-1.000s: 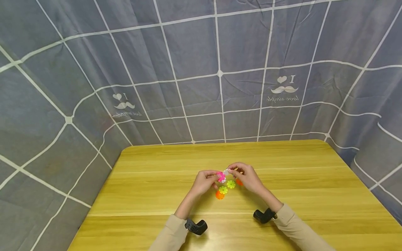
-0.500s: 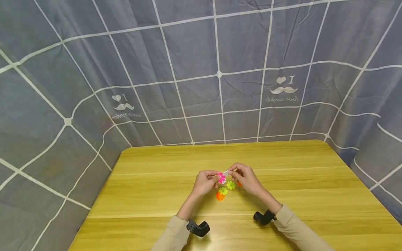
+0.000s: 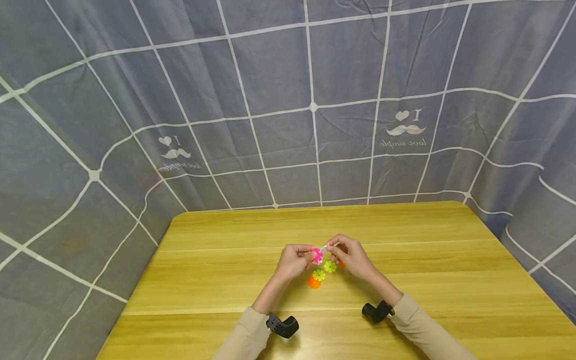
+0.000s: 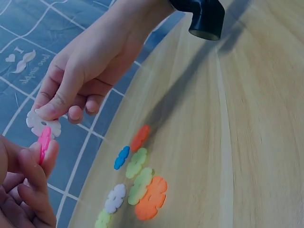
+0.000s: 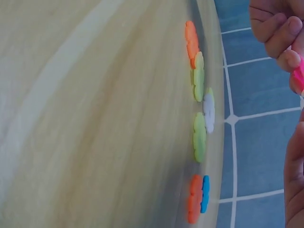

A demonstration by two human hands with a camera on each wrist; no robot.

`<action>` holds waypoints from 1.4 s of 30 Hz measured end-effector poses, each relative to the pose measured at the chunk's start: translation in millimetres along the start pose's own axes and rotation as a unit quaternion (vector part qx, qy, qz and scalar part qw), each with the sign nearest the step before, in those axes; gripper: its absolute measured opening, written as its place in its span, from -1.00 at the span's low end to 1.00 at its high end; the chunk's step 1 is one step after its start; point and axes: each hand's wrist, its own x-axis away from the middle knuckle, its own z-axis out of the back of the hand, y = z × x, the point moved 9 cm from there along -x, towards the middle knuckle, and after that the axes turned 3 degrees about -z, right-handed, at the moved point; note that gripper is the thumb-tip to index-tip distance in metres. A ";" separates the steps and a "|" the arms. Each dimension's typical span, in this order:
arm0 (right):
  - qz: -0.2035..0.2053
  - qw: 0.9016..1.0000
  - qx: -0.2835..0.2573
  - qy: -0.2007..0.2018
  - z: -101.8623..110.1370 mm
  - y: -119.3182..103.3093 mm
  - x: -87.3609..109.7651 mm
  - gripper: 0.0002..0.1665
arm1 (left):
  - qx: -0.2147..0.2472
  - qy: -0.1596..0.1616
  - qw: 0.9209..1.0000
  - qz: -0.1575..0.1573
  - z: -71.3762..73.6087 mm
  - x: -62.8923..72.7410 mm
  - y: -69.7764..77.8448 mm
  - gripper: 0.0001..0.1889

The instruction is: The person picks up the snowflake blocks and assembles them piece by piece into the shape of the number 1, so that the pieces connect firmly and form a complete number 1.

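Observation:
My left hand [image 3: 292, 261] pinches a bright pink notched snowflake disc [image 3: 317, 256] between thumb and fingers. My right hand [image 3: 352, 256] pinches a white snowflake disc [image 4: 35, 124] by its outer edge. In the left wrist view the pink disc [image 4: 45, 142] stands edge-on at the white disc's lower rim, so the two meet crosswise at their edges. Both are held above the table, and fingertips hide part of each. Just below the hands lie a yellow-green disc [image 3: 330, 266], another yellow-green disc [image 3: 319, 275] and an orange disc [image 3: 314, 282] that it overlaps.
Several more discs lie loose on the wooden table [image 3: 216, 290]: a blue one [image 4: 122, 157], a white one [image 4: 115, 198] and a second orange one [image 4: 140, 137], which the right hand partly covers in the head view. A grey checked curtain [image 3: 270, 140] encloses the table's back and sides.
Both hands keep their pinch and stay almost in place. The right hand shifts slightly with the white disc and covers more of the orange disc behind it.

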 end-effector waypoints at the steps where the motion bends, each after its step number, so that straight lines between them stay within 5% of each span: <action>1: 0.003 1.000 -0.002 -0.002 -0.4 -0.2 0.0 -0.89 | -0.005 -0.001 1.000 -0.001 -0.1 -0.2 0.0 -0.76; 17: 0.024 0.999 -0.034 -0.011 -2.5 -23.1 5.4 -0.92 | 0.001 0.025 1.000 -0.001 -0.4 1.2 -7.1 -0.78; 24: 0.023 0.999 -0.029 -0.008 -4.9 1.6 1.1 -0.92 | 0.017 0.033 0.999 -0.029 -0.9 6.4 2.1 -0.79; 33: 0.051 0.998 -0.010 -0.018 -1.8 1.1 0.6 -0.90 | 0.029 0.008 0.999 0.011 -5.2 1.7 -9.7 -0.75; 42: 0.022 0.999 0.019 -0.040 4.7 -2.0 -5.5 -0.87 | 0.042 -0.008 0.999 0.001 -2.3 -0.2 -4.1 -0.74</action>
